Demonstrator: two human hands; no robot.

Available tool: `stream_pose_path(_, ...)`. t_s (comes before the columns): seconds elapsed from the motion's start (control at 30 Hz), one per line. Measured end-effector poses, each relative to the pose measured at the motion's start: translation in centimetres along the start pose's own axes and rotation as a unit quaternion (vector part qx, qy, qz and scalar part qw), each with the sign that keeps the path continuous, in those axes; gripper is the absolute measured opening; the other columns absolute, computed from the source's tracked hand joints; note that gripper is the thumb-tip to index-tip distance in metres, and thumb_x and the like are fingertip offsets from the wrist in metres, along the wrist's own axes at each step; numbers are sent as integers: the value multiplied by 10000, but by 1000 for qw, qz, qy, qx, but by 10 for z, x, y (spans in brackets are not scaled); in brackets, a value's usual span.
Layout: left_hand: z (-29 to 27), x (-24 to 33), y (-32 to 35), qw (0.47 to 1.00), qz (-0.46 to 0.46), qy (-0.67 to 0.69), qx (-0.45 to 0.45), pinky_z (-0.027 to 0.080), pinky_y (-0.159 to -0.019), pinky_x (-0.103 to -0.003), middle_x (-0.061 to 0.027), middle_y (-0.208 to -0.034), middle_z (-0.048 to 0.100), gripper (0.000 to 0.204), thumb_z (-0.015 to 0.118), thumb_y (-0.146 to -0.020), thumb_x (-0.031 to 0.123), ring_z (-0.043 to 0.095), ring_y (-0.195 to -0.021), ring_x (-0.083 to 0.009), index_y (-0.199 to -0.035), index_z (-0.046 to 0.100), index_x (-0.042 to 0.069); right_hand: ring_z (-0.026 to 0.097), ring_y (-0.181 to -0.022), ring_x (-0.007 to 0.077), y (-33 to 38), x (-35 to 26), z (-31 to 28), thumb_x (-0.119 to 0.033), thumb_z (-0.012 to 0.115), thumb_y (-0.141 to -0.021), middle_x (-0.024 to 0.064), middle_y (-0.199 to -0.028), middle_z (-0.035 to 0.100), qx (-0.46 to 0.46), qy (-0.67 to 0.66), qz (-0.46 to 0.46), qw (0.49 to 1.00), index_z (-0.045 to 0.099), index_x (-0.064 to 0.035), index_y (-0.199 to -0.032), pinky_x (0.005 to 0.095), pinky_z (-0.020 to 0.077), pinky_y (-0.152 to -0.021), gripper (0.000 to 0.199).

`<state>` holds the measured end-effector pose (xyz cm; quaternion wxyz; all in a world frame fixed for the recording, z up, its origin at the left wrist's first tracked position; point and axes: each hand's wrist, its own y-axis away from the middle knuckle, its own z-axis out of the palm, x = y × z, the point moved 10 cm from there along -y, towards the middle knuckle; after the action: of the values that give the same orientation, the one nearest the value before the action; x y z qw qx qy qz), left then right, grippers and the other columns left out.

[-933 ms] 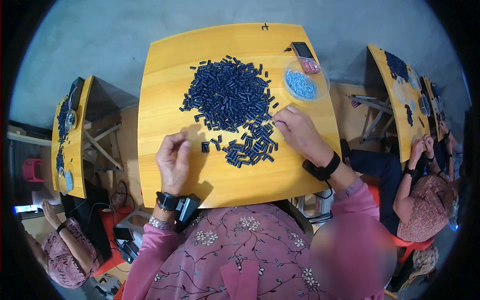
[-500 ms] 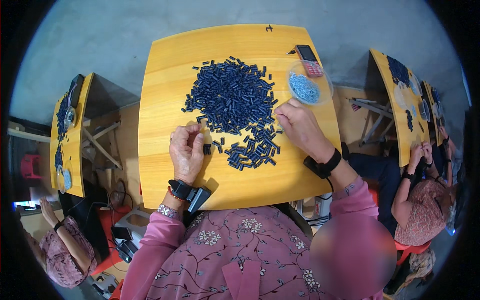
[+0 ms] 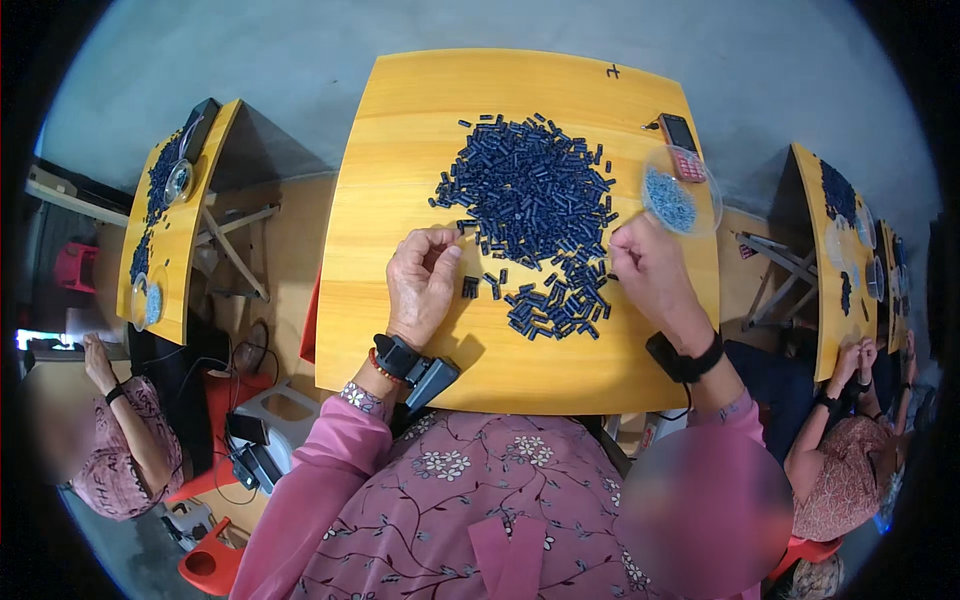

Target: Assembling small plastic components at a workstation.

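Observation:
A large heap of small black cylindrical pieces [image 3: 530,185] lies on the yellow wooden table [image 3: 390,150], with a looser cluster [image 3: 558,305] spilling off its near side. At the heap's left edge is my left hand [image 3: 422,285], thumb and fingers pinched together; a black piece shows by the fingertips, but whether it is held I cannot tell. My right hand [image 3: 655,270] is closed in a pinch at the right edge, and its fingers hide whatever is in them. Just beyond it sits a clear round bowl [image 3: 708,205] of small silvery-blue metal parts [image 3: 670,198].
A red and black keypad phone [image 3: 680,135] lies at the far right, partly under the bowl's rim. Other people work at tables on the left [image 3: 200,230] and right [image 3: 835,290], with similar black pieces. A red stool [image 3: 210,560] stands at the lower left.
The whole view has swung left, so the table appears farther right. Against the heap, my left hand has edged slightly away from me and my right hand slightly nearer. Both stay pinched.

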<state>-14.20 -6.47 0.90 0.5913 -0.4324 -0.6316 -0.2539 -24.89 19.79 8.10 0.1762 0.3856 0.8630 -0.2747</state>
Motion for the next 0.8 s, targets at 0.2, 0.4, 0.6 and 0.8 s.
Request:
stream_pose_path(0.2, 22, 31, -4, 979, 107, -165, -57, 489, -742, -294, -62, -881, 648, 168, 676, -825, -25, 587, -737, -168, -986, 666, 24, 584, -699, 54, 47, 0, 32, 36, 635, -870, -5, -807, 597, -110, -403, 222, 881, 583, -24, -889, 205, 480, -631, 81)
stream_pose_path(0.4, 35, 41, -4, 953, 104, -277, -61, 437, -748, -391, -84, -816, 615, 184, 721, -745, 39, 560, -785, -293, -920, 676, 74, 582, -691, 62, 76, -5, 43, 35, 621, -867, 0, -800, 589, -128, -432, 239, 860, 579, -12, -913, 213, 483, -631, 78)
stream_pose_path(0.6, 41, 39, -2, 945, 116, -296, -71, 438, -747, -393, -84, -833, 629, 193, 730, -744, 39, 568, -798, -293, -919, 654, 66, 597, -706, 68, 83, -2, 46, -7, 591, -908, 10, -827, 613, -131, -458, 237, 846, 613, 4, -1013, 223, 503, -649, 108)
stream_pose_path(0.8, 23, 26, 1, 975, 104, -189, -53, 472, -670, -275, -46, -824, 623, 166, 696, -829, -10, 579, -690, -151, -959, 601, 29, 640, -743, 94, 73, -21, 44, -20, 575, -940, 43, -897, 662, -147, -479, 223, 836, 630, 15, -1046, 233, 527, -657, 125)
